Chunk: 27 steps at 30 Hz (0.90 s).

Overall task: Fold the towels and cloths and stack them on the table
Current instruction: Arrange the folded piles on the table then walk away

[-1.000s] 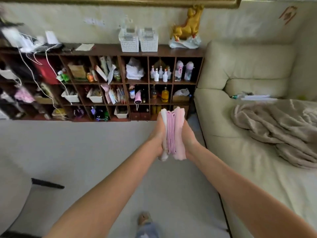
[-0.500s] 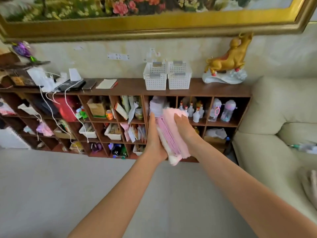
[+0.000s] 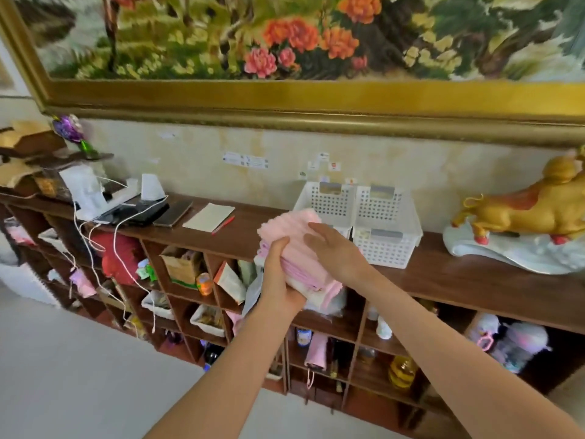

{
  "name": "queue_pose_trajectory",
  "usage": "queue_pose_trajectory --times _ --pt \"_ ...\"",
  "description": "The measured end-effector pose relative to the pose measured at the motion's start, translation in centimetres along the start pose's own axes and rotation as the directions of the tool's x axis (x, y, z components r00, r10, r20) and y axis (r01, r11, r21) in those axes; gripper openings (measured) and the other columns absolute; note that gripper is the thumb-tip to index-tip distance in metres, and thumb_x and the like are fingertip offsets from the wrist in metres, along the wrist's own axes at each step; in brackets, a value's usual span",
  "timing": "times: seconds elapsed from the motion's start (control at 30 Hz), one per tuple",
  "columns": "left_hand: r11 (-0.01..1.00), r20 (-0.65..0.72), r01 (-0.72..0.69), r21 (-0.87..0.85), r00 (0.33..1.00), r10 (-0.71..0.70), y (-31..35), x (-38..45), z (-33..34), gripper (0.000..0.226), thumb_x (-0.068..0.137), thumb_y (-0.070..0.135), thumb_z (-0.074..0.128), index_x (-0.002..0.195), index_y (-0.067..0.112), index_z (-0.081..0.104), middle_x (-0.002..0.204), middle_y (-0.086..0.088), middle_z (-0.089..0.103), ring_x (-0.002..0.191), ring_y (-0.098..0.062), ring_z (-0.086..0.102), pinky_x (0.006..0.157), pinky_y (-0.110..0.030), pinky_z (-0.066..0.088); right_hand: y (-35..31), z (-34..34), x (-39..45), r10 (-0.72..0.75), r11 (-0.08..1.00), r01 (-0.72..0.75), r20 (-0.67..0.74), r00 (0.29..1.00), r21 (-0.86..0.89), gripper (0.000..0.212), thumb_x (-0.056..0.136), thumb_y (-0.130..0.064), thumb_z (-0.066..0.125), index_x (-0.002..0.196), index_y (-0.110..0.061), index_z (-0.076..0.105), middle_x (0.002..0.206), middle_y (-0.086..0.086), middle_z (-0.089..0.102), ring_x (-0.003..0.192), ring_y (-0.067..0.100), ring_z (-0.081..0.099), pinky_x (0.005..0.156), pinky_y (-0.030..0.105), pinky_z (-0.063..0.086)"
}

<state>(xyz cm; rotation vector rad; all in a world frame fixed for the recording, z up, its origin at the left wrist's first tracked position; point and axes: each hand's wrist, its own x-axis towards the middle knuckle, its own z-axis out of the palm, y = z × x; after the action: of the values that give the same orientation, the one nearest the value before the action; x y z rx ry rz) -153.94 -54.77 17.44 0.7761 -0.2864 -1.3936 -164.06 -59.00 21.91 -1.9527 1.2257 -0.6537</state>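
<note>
one stack of folded cloths [image 3: 292, 248] sat between two hands: left hand [image 3: 278, 277] gripped it from below, right hand [image 3: 332, 251] lay flat on top; two white baskets [image 3: 357, 223] at two o'clock, bare shelf top [image 3: 443, 277] beyond.

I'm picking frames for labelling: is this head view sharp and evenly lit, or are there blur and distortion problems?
Head view: soft, even daylight, no hard shadows or glare; the pink towels and both hands are fairly sharp; the shelf tilts and bows from the wide-angle lens; the far-left clutter and the painting look slightly smeared.
</note>
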Motion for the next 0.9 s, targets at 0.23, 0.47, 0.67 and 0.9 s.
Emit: queue_pose_trajectory --times 0.23,0.47,0.67,0.9 --pt "0.989 0.090 0.026 0.147 0.995 -0.039 6.0 16.9 4.9 0.031 0.087 0.027 0.060 0.114 0.012 0.067 0.113 -0.014 0.068 0.106 -0.029 0.063 0.096 -0.041 0.048 2.8 -1.8 15.7 -0.082 0.996 0.088 -0.212 0.974 0.015 0.052 0.101 -0.039 0.035 0.150 -0.025 0.024 0.157 0.003 0.023 0.144 0.019 0.020 0.117 0.045 0.016" --pt "0.697 0.213 -0.045 0.716 0.964 -0.157 11.6 32.6 8.1 0.029 0.082 0.012 0.069 0.111 0.006 0.068 0.107 -0.018 0.070 0.090 -0.026 0.068 0.083 -0.035 0.053 5.6 0.3 27.1 -0.026 0.959 0.131 -0.382 0.924 0.252 0.056 0.104 -0.036 0.025 0.153 -0.019 0.007 0.160 0.000 0.009 0.147 0.016 0.006 0.120 0.032 0.006" --pt "0.181 0.123 -0.037 0.983 0.863 -0.491 16.5 44.8 9.4 0.024 0.084 0.020 0.068 0.106 0.010 0.065 0.105 -0.008 0.072 0.092 -0.020 0.068 0.082 -0.029 0.053 8.8 -0.9 33.4 0.197 0.956 -0.147 -0.184 0.963 0.254 0.051 0.099 -0.024 0.048 0.147 -0.021 0.030 0.121 0.002 0.050 0.105 0.013 0.053 0.085 0.014 0.042" --pt "-0.181 0.022 -0.212 0.960 0.707 -0.707 13.3 50.4 11.6 0.023 0.079 0.024 0.072 0.097 0.012 0.066 0.093 -0.003 0.073 0.084 -0.017 0.070 0.074 -0.029 0.056 12.4 -4.7 33.4 0.294 0.943 -0.333 -0.415 0.861 -0.022 0.020 0.091 -0.018 0.058 0.086 -0.003 0.071 0.085 0.009 0.071 0.082 0.026 0.065 0.072 0.027 0.049"
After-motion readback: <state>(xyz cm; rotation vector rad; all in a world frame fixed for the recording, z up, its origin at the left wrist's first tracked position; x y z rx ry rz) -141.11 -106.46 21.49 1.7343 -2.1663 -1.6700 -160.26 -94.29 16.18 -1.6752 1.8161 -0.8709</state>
